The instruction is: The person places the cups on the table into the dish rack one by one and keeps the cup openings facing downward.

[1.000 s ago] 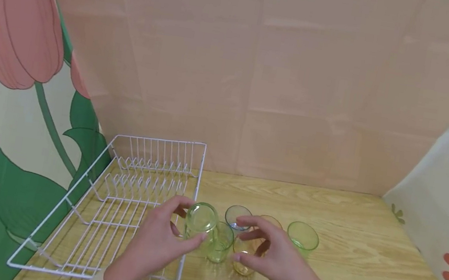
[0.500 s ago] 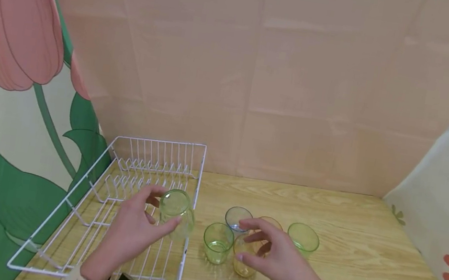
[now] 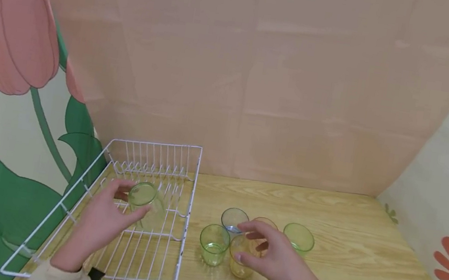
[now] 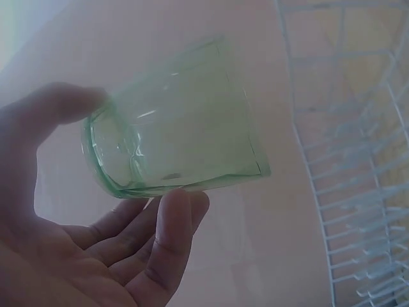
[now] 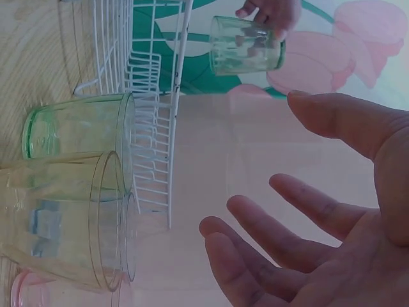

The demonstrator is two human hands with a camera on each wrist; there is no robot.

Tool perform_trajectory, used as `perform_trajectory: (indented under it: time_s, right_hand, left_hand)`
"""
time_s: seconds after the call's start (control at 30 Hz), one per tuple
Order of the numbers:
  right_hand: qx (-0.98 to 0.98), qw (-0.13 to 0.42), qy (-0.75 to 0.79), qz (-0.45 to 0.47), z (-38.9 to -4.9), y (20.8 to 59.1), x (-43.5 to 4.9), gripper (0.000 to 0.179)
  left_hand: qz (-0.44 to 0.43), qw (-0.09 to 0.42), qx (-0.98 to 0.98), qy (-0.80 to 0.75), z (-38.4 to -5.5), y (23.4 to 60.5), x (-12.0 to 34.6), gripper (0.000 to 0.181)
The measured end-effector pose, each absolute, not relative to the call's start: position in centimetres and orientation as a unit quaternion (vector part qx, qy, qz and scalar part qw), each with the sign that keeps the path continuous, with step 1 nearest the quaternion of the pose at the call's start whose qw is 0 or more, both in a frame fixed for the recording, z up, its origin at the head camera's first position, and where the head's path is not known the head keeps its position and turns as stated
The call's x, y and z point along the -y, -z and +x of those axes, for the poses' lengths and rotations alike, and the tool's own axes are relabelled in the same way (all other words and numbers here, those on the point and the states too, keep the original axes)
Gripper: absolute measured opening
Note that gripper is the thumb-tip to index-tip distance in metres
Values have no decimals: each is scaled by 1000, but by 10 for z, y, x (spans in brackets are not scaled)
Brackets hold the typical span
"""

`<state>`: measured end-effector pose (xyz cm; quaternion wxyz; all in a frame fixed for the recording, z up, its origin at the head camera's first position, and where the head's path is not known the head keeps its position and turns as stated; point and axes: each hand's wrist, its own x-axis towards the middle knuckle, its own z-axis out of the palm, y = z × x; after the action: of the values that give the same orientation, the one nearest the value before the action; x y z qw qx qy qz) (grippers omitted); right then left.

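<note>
My left hand holds a pale green glass between thumb and fingers, its base turned up and tilted, above the white wire dish rack. The left wrist view shows the thumb near the base of this glass and the fingers along its side. My right hand hovers over the standing glasses with fingers apart and slightly bent, holding nothing. Nearest to it is an amber glass, partly hidden by the fingers. In the right wrist view the hand is apart from this amber glass.
A green glass stands upright beside the amber one. Behind are a bluish glass and a pinkish glass, partly covered by my right hand. A yellow-green glass stands to the right on the wooden table.
My left hand has carried the pale green glass leftward, from beside the standing glasses to over the rack. My right hand has stayed almost in place.
</note>
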<state>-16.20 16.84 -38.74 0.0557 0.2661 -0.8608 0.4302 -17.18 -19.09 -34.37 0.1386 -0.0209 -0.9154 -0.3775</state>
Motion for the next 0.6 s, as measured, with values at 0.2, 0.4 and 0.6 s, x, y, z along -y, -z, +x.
perform_trajectory:
  time_s: [0.2, 0.4, 0.6]
  right_hand:
    - [865, 48, -426, 260, -161, 386, -170, 42]
    - [873, 49, -419, 246, -162, 388, -171, 41]
    - [873, 47, -420, 245, -162, 388, -171, 40]
  left_hand:
    - [-7, 132, 925, 357, -178, 349, 213, 65]
    - [2, 98, 936, 339, -189, 354, 234, 72]
    - [10, 73, 939, 336, -195, 354, 247, 76]
